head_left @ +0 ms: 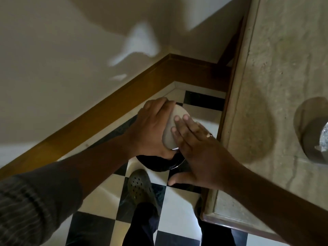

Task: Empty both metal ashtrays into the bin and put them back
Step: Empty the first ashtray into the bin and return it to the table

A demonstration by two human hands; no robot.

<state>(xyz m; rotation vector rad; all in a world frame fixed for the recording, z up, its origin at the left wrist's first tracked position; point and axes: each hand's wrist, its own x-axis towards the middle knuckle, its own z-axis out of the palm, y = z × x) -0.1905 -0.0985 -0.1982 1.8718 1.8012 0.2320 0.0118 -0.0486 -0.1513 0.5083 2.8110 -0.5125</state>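
One round, pale metal ashtray (173,127) is upturned, mouth down, over the dark round bin (159,163) at frame centre; we grip it with left-hand fingers (159,112) closed on its rim while right-hand fingers (184,128) lie flat, open, on its base. A second ashtray (317,132) waits on the stone bench (266,68), right edge; we judge it unemptied.

Head view, steeply down, close.

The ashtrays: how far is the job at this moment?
In hand: the left hand holds one metal ashtray tipped upside down over the bin, while the right hand lies flat on its base. Nothing looks finished. Left: return it, then empty the second ashtray on the stone counter.
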